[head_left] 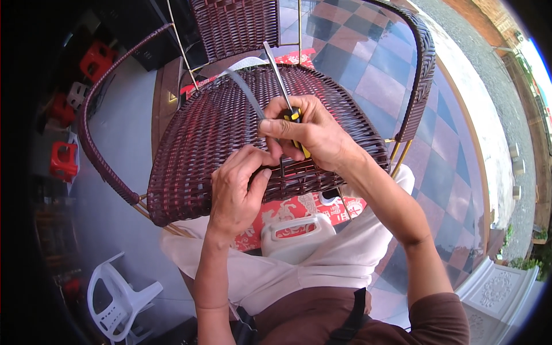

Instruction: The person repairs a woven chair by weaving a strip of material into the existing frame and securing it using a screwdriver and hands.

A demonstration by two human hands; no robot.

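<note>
A woven dark red-brown wicker chair (230,109) stands before me, its seat close to my knees. In my right hand (313,135) is a screwdriver (277,75), its yellow and black handle in the palm and its metal shaft pointing away. The thumb and forefinger of that hand also pinch a translucent flat strip (246,91), which curves up over the seat. My left hand (236,184) is at the seat's front edge, fingers bent and closed; what lies between them is hidden. A short dark strand (282,167) stands up between the two hands.
Below the seat, a white plastic jug (298,238) sits between my legs over red patterned cloth (247,237). A white plastic chair (118,299) stands at lower left. Red stools (63,161) are farther left. Checkered tiles (382,86) cover the floor at right.
</note>
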